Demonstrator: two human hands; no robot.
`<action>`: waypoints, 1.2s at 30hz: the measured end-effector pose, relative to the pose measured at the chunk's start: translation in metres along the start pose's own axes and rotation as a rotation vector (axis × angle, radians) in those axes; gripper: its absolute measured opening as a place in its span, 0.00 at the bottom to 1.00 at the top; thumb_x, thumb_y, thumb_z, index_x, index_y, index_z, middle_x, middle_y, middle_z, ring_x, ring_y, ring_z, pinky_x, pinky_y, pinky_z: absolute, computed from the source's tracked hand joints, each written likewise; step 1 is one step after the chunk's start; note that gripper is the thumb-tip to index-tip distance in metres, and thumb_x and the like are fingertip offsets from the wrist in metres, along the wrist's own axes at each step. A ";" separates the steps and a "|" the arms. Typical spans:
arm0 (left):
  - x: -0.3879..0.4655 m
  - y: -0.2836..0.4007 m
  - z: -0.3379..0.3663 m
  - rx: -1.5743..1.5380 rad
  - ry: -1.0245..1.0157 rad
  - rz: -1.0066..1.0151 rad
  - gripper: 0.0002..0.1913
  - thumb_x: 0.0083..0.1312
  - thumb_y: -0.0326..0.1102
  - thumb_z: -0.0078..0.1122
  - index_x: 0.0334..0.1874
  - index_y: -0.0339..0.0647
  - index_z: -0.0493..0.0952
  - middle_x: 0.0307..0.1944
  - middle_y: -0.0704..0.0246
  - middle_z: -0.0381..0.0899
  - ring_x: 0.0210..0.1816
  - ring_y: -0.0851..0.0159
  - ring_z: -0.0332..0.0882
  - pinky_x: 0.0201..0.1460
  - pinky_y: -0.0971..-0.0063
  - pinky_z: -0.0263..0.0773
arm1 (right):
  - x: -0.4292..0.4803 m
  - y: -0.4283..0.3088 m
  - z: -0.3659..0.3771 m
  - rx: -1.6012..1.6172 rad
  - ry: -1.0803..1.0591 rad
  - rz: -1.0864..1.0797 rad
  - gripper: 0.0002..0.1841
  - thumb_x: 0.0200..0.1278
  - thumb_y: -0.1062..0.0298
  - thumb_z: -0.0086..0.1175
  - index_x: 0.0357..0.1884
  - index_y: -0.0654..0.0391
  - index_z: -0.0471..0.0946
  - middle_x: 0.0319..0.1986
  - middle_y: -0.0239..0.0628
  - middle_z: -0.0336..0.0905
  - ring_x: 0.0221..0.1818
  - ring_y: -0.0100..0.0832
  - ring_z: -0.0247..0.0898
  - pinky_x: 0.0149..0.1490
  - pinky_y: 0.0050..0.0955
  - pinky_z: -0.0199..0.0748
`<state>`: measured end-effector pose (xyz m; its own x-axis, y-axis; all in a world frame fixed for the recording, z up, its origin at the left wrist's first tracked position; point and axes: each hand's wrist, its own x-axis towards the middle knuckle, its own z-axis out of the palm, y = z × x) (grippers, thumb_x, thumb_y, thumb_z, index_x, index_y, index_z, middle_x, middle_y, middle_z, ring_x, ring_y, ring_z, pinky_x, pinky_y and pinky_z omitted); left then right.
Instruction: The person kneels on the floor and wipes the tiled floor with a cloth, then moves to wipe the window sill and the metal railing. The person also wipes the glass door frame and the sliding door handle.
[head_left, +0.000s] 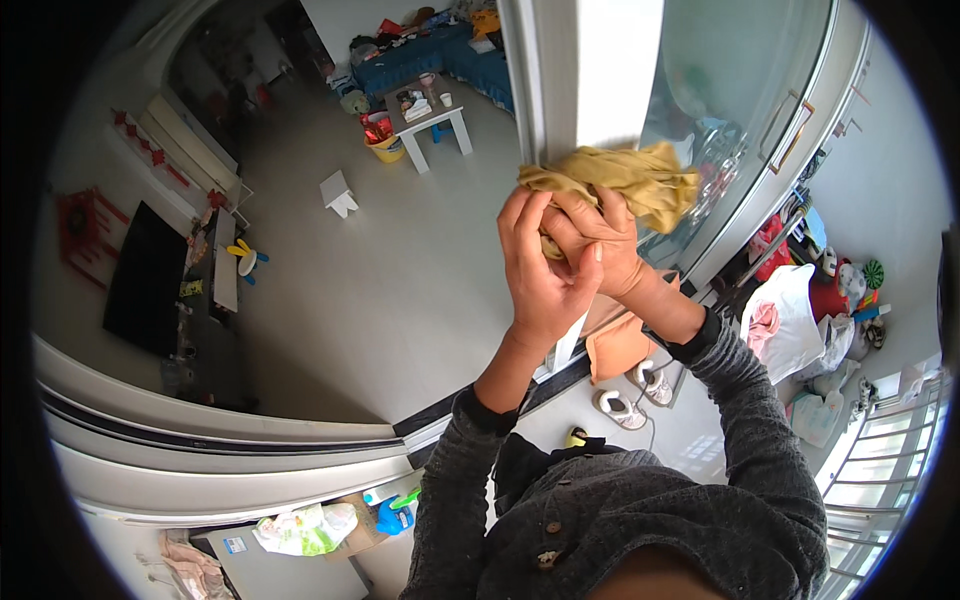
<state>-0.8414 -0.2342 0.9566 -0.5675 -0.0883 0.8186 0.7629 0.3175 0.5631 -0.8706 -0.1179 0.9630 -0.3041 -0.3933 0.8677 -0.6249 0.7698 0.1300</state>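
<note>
A crumpled mustard-yellow cloth (637, 184) is bunched against the edge of a white sliding-door frame (611, 71). My right hand (600, 240) grips it, fingers spread over its near side. Close beside it on the left is my left hand (544, 277), its fingertips at the cloth's left end and its thumb overlapping my right hand. A small fold of cloth shows between the two palms. What lies behind the bunched cloth is hidden. To the right of the frame is the door's glass pane (739, 97).
Below my hands lie an orange cushion (619, 351) and a pair of white shoes (622, 409). A low table (431, 112), a small white stool (339, 193) and a blue sofa (472, 64) are in the room beyond. Bags and household items crowd around a white cloth (787, 322) at right.
</note>
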 end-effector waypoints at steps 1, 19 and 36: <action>-0.001 -0.002 0.000 -0.022 -0.013 0.037 0.33 0.60 0.36 0.61 0.65 0.30 0.60 0.62 0.50 0.63 0.62 0.47 0.65 0.65 0.58 0.62 | 0.003 -0.002 -0.002 -0.046 -0.068 0.024 0.17 0.50 0.62 0.55 0.45 0.48 0.81 0.53 0.28 0.76 0.54 0.40 0.70 0.48 0.31 0.73; -0.031 -0.046 -0.030 -0.352 -0.458 -0.354 0.35 0.61 0.28 0.61 0.68 0.31 0.55 0.57 0.59 0.67 0.55 0.63 0.71 0.52 0.73 0.71 | -0.023 -0.042 -0.007 -0.090 -0.682 0.197 0.25 0.54 0.63 0.54 0.57 0.55 0.73 0.57 0.41 0.70 0.62 0.46 0.62 0.64 0.42 0.59; 0.309 0.049 -0.022 -1.766 -0.324 -0.125 0.17 0.70 0.38 0.46 0.52 0.31 0.76 0.48 0.57 0.82 0.49 0.61 0.79 0.57 0.68 0.72 | 0.250 0.019 -0.085 -0.416 0.491 -0.066 0.30 0.41 0.73 0.56 0.56 0.57 0.73 0.45 0.47 0.70 0.47 0.50 0.67 0.54 0.36 0.68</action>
<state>-0.9730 -0.2665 1.2394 -0.5079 0.2080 0.8359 -0.0134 -0.9722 0.2337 -0.8974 -0.1593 1.2236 0.1514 -0.2468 0.9572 -0.2699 0.9212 0.2802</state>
